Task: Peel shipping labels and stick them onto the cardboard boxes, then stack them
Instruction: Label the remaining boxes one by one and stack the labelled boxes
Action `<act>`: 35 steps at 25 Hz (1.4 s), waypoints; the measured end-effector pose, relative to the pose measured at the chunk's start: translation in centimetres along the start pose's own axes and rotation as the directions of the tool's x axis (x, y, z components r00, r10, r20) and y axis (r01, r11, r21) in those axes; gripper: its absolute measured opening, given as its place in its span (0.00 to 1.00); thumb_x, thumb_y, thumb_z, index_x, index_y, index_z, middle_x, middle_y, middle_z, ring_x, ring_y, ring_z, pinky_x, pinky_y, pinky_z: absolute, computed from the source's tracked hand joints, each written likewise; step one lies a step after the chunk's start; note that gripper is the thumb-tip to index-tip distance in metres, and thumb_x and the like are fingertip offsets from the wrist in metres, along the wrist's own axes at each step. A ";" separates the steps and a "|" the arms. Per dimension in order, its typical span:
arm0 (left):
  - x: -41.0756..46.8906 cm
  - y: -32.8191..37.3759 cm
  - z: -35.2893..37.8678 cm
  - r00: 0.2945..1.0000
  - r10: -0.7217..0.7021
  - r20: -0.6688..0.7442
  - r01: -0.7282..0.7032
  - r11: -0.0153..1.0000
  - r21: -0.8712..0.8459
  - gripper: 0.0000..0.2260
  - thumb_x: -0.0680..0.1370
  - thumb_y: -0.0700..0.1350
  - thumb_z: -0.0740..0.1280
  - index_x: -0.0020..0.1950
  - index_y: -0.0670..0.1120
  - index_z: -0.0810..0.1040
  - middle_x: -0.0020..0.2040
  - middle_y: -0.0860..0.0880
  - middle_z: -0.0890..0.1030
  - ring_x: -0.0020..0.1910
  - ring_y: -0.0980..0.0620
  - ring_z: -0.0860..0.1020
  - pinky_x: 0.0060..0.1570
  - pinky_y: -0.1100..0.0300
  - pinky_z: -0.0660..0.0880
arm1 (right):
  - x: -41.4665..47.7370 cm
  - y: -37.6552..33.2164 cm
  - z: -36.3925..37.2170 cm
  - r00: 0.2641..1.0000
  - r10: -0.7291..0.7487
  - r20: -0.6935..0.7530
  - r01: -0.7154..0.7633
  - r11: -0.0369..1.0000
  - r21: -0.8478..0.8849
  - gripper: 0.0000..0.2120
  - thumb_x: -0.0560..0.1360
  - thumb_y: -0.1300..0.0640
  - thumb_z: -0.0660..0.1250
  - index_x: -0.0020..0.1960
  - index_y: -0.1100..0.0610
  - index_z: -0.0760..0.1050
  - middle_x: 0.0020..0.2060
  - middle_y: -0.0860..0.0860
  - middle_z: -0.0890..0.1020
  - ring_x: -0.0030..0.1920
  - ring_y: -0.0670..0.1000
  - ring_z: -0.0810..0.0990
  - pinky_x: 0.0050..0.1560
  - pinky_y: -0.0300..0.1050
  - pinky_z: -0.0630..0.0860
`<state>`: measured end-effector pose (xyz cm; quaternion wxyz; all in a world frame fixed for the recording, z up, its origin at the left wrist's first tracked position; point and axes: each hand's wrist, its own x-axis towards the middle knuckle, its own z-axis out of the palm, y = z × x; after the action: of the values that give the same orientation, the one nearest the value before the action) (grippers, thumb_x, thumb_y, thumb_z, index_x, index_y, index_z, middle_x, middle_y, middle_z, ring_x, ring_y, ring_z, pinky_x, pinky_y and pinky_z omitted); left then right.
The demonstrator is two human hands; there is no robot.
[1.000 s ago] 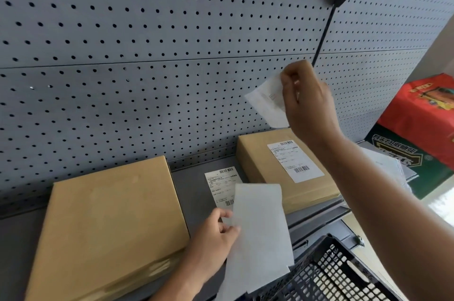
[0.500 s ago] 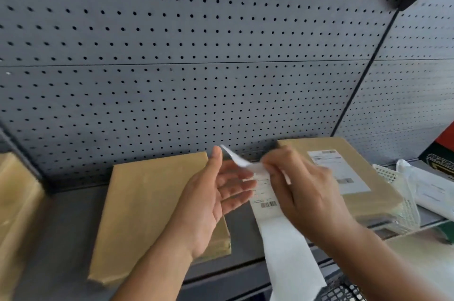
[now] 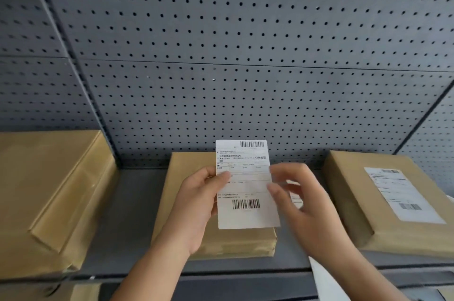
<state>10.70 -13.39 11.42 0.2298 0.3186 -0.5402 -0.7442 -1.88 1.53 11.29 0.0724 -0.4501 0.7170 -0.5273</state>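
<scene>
A white shipping label (image 3: 245, 185) with two barcodes hangs upright above the middle cardboard box (image 3: 189, 175). My left hand (image 3: 199, 205) pinches its left edge. My right hand (image 3: 299, 202) is blurred at the label's right edge, fingers apart; whether it touches the label I cannot tell. The middle box has a bare top. On the right lies a cardboard box (image 3: 353, 192) with a label (image 3: 403, 192) stuck on top. A taller bare box (image 3: 49, 192) stands at the left.
All boxes rest on a dark grey shelf (image 3: 137, 202) backed by a perforated panel (image 3: 245, 55). A strip of white backing paper (image 3: 326, 281) hangs below my right wrist at the shelf's front edge.
The peeled label went from my right hand to my left and now faces me over the middle box. The view has shifted left, bringing a third box into sight.
</scene>
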 end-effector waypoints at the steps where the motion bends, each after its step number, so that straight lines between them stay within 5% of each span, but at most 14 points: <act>1: -0.1 -0.1 -0.8 1.000 0.003 -0.019 -0.003 1.000 0.014 0.07 0.82 0.42 0.66 0.56 0.45 0.83 0.50 0.47 0.88 0.51 0.46 0.86 0.54 0.47 0.79 | 0.6 0.4 1.0 0.980 0.198 0.031 -0.201 0.971 0.133 0.07 0.79 0.50 0.67 0.56 0.48 0.78 0.51 0.45 0.84 0.54 0.44 0.82 0.51 0.39 0.78; 3: -0.1 -0.3 -2.0 0.999 0.004 -0.037 -0.003 0.999 0.041 0.07 0.82 0.42 0.67 0.55 0.44 0.84 0.50 0.47 0.88 0.51 0.47 0.86 0.52 0.49 0.81 | 1.8 1.3 2.9 0.890 0.421 0.174 -0.453 0.855 0.251 0.06 0.80 0.50 0.67 0.55 0.50 0.79 0.50 0.47 0.86 0.52 0.50 0.85 0.48 0.48 0.82; 5: 0.1 -0.6 -3.1 0.998 0.011 -0.065 -0.005 0.997 0.082 0.07 0.82 0.43 0.67 0.54 0.44 0.84 0.50 0.47 0.88 0.50 0.48 0.86 0.50 0.51 0.82 | 2.7 1.6 4.4 0.847 0.472 0.243 -0.526 0.812 0.253 0.09 0.81 0.50 0.66 0.51 0.55 0.81 0.47 0.50 0.87 0.49 0.55 0.86 0.49 0.55 0.83; 8: 1.3 -1.3 -4.8 0.987 0.090 -0.132 -0.053 0.964 0.260 0.07 0.82 0.45 0.67 0.50 0.47 0.85 0.48 0.51 0.88 0.49 0.51 0.86 0.54 0.44 0.82 | 3.9 1.5 5.9 0.835 0.499 0.230 -0.546 0.803 0.240 0.13 0.81 0.52 0.66 0.45 0.61 0.80 0.39 0.52 0.86 0.36 0.52 0.81 0.34 0.46 0.76; 13: 4.3 -1.9 -6.5 0.961 0.245 -0.130 -0.116 0.780 0.615 0.09 0.80 0.49 0.68 0.44 0.49 0.85 0.42 0.54 0.87 0.42 0.56 0.85 0.46 0.48 0.83 | 6.0 2.5 7.4 0.853 0.484 0.195 -0.504 0.862 0.062 0.15 0.81 0.52 0.66 0.37 0.56 0.76 0.25 0.44 0.78 0.26 0.47 0.71 0.31 0.41 0.68; 17: 6.8 -2.5 -6.5 0.955 0.280 -0.101 -0.099 0.619 0.779 0.11 0.80 0.48 0.68 0.41 0.44 0.83 0.38 0.52 0.86 0.38 0.53 0.83 0.32 0.66 0.74 | 7.1 3.9 8.1 0.871 0.469 0.147 -0.461 0.883 -0.083 0.11 0.80 0.52 0.67 0.39 0.54 0.79 0.36 0.47 0.85 0.33 0.47 0.80 0.35 0.43 0.76; 22: 8.5 -4.1 -6.5 0.957 0.264 -0.119 -0.051 0.556 0.830 0.15 0.79 0.48 0.69 0.42 0.37 0.80 0.39 0.40 0.84 0.32 0.51 0.70 0.32 0.58 0.65 | 7.3 5.2 8.8 0.876 0.467 0.120 -0.432 0.871 -0.232 0.10 0.79 0.53 0.67 0.42 0.57 0.78 0.40 0.49 0.85 0.33 0.48 0.78 0.30 0.38 0.72; 27: 8.7 -4.4 -6.2 0.949 0.292 -0.116 -0.045 0.494 0.869 0.10 0.79 0.47 0.70 0.44 0.41 0.83 0.38 0.45 0.85 0.35 0.48 0.79 0.34 0.55 0.75 | 7.4 5.8 9.4 0.890 0.445 0.097 -0.392 0.857 -0.335 0.08 0.78 0.54 0.68 0.45 0.58 0.77 0.39 0.50 0.83 0.39 0.53 0.82 0.37 0.46 0.77; 30: 8.6 -4.0 -5.9 0.950 0.293 -0.111 -0.031 0.441 0.897 0.05 0.80 0.46 0.69 0.50 0.45 0.81 0.42 0.50 0.83 0.39 0.55 0.78 0.33 0.61 0.73 | 7.4 6.1 9.8 0.905 0.417 0.084 -0.354 0.849 -0.392 0.06 0.77 0.54 0.68 0.46 0.56 0.75 0.37 0.50 0.81 0.40 0.54 0.82 0.39 0.49 0.79; 35: 9.1 -4.0 -6.0 0.955 0.276 -0.104 -0.011 0.386 0.922 0.06 0.79 0.46 0.70 0.53 0.45 0.79 0.46 0.49 0.82 0.43 0.51 0.80 0.37 0.59 0.73 | 7.7 6.4 10.0 0.913 0.399 0.082 -0.329 0.841 -0.429 0.07 0.77 0.55 0.69 0.50 0.57 0.74 0.42 0.51 0.82 0.41 0.53 0.81 0.37 0.46 0.76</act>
<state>8.78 -22.31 4.24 0.1455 0.4312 -0.8520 -0.2588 -4.23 -10.75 4.56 0.1369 -0.3531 0.8744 -0.3033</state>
